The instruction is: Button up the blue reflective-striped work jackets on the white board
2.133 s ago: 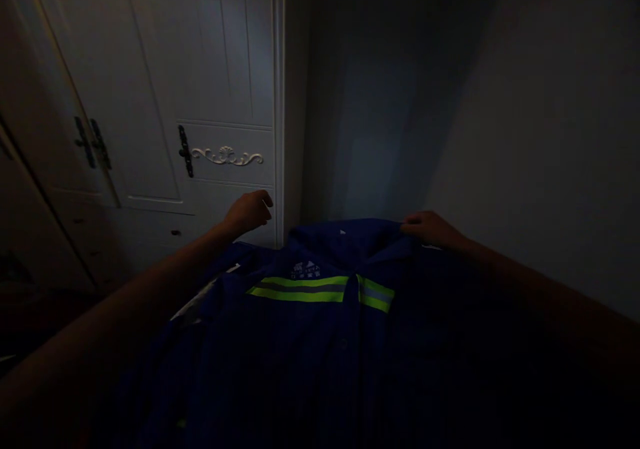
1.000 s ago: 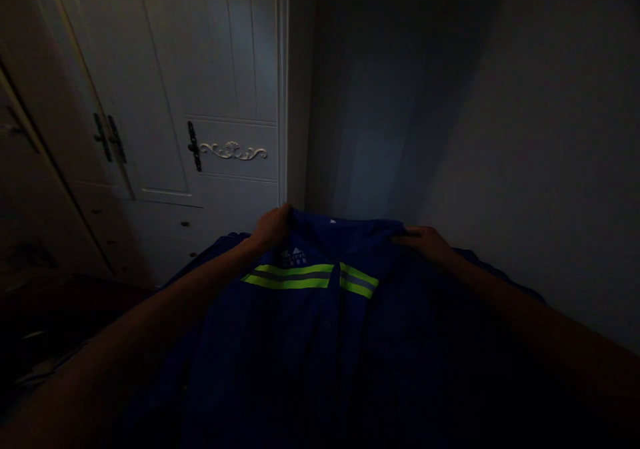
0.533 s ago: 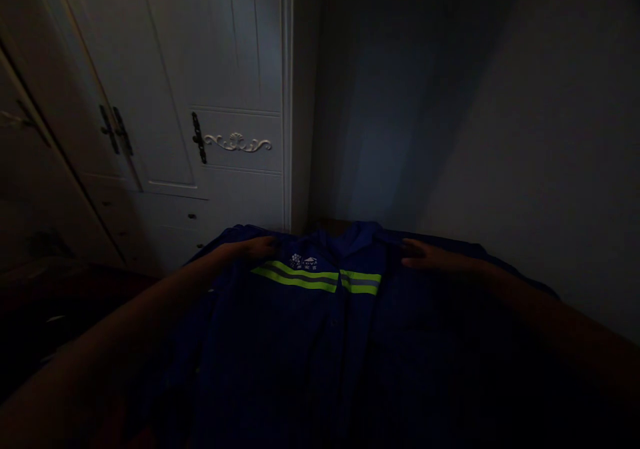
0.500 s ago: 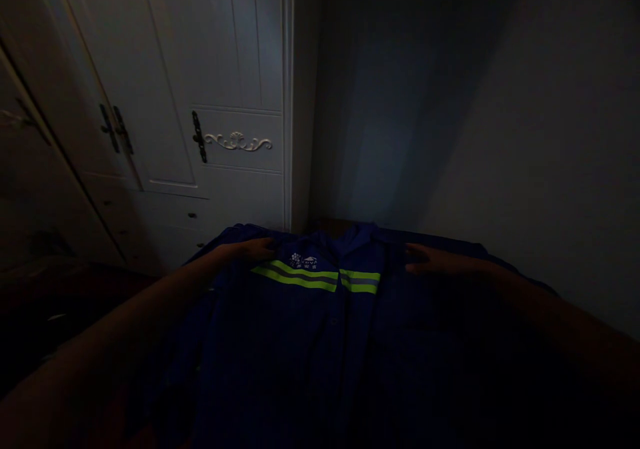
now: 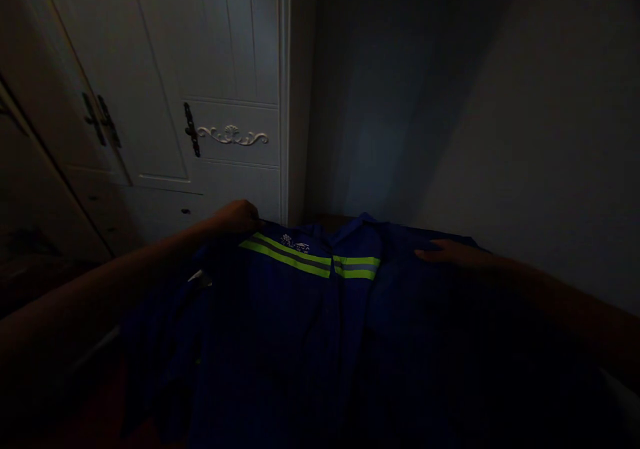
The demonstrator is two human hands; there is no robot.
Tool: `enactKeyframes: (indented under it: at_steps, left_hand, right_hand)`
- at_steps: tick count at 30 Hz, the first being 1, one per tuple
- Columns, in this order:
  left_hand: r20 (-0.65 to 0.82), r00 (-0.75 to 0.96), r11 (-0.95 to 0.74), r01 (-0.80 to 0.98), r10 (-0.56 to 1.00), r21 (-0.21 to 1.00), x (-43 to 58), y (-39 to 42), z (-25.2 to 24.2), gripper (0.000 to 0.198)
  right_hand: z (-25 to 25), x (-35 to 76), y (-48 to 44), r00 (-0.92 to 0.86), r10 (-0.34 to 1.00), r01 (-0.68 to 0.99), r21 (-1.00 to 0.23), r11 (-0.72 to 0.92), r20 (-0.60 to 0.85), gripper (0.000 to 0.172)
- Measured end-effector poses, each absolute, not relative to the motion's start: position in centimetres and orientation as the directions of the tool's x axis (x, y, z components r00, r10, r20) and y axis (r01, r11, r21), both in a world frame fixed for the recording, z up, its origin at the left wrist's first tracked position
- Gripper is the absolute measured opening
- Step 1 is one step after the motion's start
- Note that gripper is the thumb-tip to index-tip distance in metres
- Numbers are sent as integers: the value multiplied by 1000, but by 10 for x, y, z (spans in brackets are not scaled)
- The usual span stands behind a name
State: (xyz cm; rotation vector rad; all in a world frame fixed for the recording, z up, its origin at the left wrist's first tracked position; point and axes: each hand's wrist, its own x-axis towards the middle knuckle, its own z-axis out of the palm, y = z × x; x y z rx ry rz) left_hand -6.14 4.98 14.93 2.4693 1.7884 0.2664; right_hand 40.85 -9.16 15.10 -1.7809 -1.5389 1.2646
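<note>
A dark blue work shirt [image 5: 300,329] with two yellow-green reflective stripes [image 5: 285,257] and a small white logo lies spread face up before me in dim light. My left hand [image 5: 237,217] is closed on the shirt's left shoulder edge, lifting it slightly. Flat on the shirt's right shoulder rests my right hand [image 5: 450,254], fingers stretched out. The collar [image 5: 360,225] lies between the two hands, pointing away from me.
A white wardrobe [image 5: 165,89] with dark handles [image 5: 190,129] and a carved ornament stands at the back left. A bare grey wall [image 5: 500,135] runs along the right. The surface under the shirt is too dark to make out.
My left hand has gone from lying flat to gripping and raising the shirt's left shoulder. My right hand has slid a little outward on the right shoulder. The view has shifted slightly.
</note>
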Motion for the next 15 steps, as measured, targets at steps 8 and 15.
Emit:
enactKeyframes:
  at_steps: [8,15]
  left_hand:
    - [516,19,-42,999,856,33,-101,16,215,53]
    - [692,-195,139,981,695,136,-109,52,189,68]
  right_hand:
    - [247,448,-91,188,982,952,-248,-182,1,41]
    - [278,437,-40,366,700,845,97,-526,614,79]
